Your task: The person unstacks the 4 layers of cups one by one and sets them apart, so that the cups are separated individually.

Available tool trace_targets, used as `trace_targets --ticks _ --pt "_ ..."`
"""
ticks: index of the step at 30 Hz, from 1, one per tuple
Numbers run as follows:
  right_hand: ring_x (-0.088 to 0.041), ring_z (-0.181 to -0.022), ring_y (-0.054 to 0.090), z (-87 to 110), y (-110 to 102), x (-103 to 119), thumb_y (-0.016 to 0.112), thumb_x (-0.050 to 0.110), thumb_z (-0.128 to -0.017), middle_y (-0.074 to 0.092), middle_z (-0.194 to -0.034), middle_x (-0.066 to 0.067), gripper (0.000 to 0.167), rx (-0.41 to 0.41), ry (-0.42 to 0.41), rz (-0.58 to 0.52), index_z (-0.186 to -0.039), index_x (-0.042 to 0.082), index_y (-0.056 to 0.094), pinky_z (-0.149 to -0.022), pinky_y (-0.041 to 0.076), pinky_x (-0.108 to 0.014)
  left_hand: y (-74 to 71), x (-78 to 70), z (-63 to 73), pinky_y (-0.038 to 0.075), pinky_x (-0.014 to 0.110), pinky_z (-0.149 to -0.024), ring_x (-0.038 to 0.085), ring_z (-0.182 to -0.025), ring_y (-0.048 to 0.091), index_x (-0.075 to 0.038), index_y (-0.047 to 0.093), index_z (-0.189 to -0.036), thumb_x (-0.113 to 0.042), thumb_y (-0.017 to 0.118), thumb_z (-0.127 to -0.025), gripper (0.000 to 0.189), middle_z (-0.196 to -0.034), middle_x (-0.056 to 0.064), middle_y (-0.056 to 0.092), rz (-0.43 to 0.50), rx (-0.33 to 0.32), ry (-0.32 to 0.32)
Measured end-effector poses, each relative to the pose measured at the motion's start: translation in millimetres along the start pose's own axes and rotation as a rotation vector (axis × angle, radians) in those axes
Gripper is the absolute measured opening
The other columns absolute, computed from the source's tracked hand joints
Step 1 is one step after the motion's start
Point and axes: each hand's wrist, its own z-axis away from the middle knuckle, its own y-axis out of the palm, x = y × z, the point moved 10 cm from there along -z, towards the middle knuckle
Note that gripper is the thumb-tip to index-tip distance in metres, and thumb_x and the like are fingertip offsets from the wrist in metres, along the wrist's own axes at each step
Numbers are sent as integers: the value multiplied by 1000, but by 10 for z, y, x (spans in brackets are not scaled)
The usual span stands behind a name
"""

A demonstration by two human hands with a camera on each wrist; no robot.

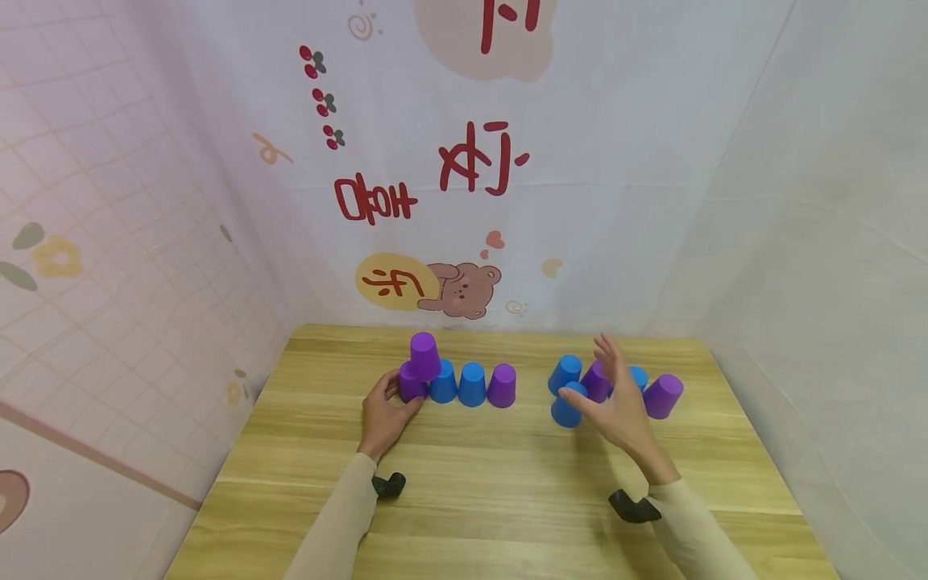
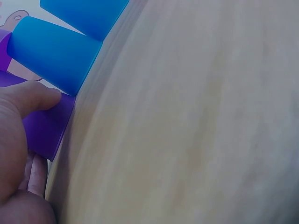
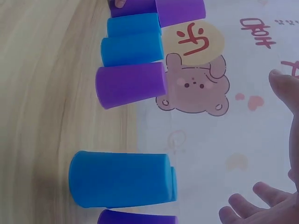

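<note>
Purple plastic is held by the left hand (image 1: 387, 415): a tapered, upside-down purple cup (image 1: 412, 383) is enclosed between the thumb on its near side and the bent fingers on its far side, the gap being no wider than the cup. Just above these fingers, a second tapered purple plastic cup (image 1: 424, 356) is set over the tops of the held cup and of a tapered blue plastic cup (image 1: 444, 385) to the right of the thumb. Further right of that thumb, the row is continued by another blue plastic cup (image 1: 473, 385) and by a purple plastic end cup (image 1: 502, 387).

The right hand (image 1: 619, 411) is raised with thumb and fingers spread wide, and nothing is held in it. Below its thumb tip an upside-down blue plastic front cup (image 1: 567, 409) is seen, with a blue plastic rear cup (image 1: 565, 373) beyond it. Beneath the palm a purple plastic middle cup (image 1: 596, 383) is partly hidden; behind the fingers a blue plastic cup at the back (image 1: 640, 377) is half covered, and right of them a purple plastic outer cup (image 1: 663, 397) is placed.

Under both hands a wood-grained tabletop (image 1: 493, 491) is spread. Beyond the fingers a white fabric backdrop (image 1: 616, 201) is hung, printed with a brown bear (image 1: 467, 290).
</note>
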Motion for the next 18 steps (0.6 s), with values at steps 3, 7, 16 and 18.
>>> trace_targets --ticks 3,7,16,18 --pt "-50 -169 37 -25 1 66 95 27 -94 33 -186 -13 120 -3 -6 3 -181 38 14 -131 37 -80 -1 -12 0 57 54 -126 39 -143 71 -7 63 -155 -12 94 -91 72 -155 19 70 0 1 8" --pt "-49 -169 36 -66 66 148 96 28 -93 33 -186 -11 120 7 -19 -6 -181 36 16 -133 37 -75 -1 -18 -5 57 54 -126 40 -143 70 -6 62 -155 -11 94 -91 72 -156 20 70 -2 -1 13" --pt "-46 -170 36 -203 315 319 94 26 -94 33 -186 -9 115 44 -66 -36 -181 32 19 -137 34 -73 -1 -2 0 57 54 -126 40 -144 70 -7 62 -156 -11 94 -92 72 -157 19 69 -8 0 7" --pt "-45 -171 35 -228 383 358 94 27 -94 33 -186 -9 114 55 -67 -48 -181 31 20 -137 33 -74 -2 -4 -1 57 55 -125 40 -143 71 -7 62 -156 -11 94 -92 72 -156 19 70 -5 -1 10"
